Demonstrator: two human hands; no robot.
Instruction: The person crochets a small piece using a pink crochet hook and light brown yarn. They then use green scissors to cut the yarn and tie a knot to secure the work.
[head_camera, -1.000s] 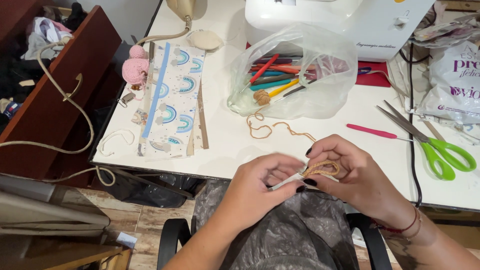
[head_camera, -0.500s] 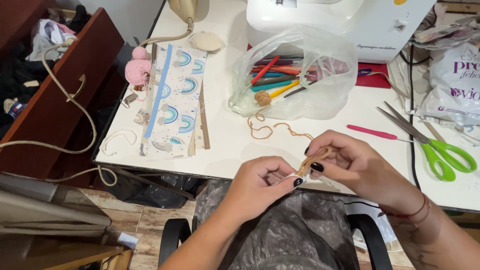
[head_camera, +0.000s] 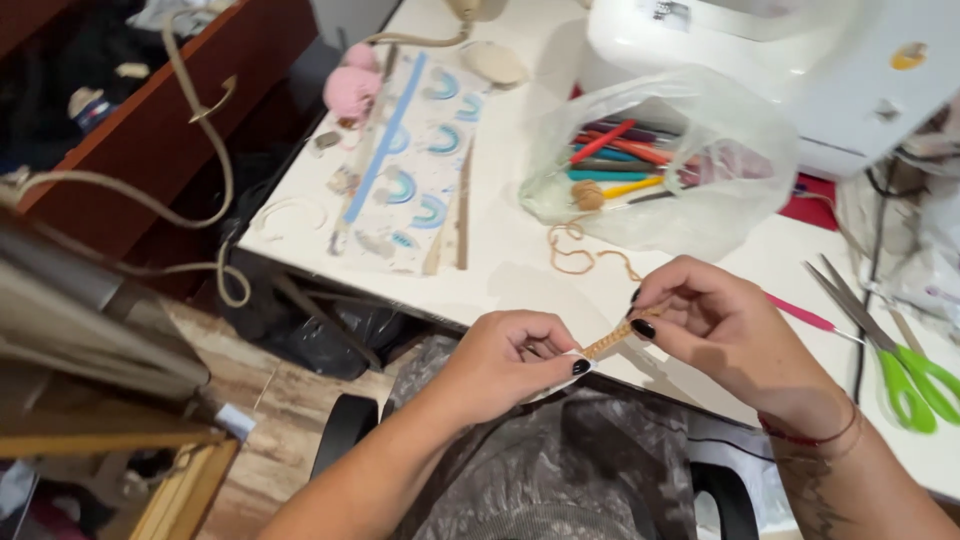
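- Chair (head_camera: 345, 440) arms, dark, show at the bottom edge on either side of a grey patterned lap (head_camera: 560, 470).
- Left hand (head_camera: 510, 360) is curled nearly closed over the lap, thumb and forefinger pinching the lower end of a tan cord (head_camera: 612, 340).
- Right hand (head_camera: 715, 320) is half closed just beside it, its dark-nailed fingertips gripping the cord's upper end; the short braided piece runs taut and slanted between the two hands, right at the near edge of the counter (head_camera: 500, 280).
- Bracelet (head_camera: 810, 432), thin and red, circles the right wrist.
- Loose tan yarn (head_camera: 575, 250) lies in curls on the counter just beyond the hands.
- Pink hook (head_camera: 800, 313) lies on the counter behind the right hand, partly hidden by it.
- Green scissors (head_camera: 905, 365) lie to the right, blades pointing toward the far left.
- Paper sheet (head_camera: 405, 180) with blue arches lies to the left, wooden sticks (head_camera: 463, 205) along its right side.
- Clear bag (head_camera: 680, 160) farther back holds coloured hooks and a small tan ball.
- Pink pompom (head_camera: 352, 90) sits near the far-left corner.
- White sewing machine (head_camera: 800, 60) stands at the back.
- Brown drawer (head_camera: 160, 110) stands left of the counter with a beige strap looped over it.
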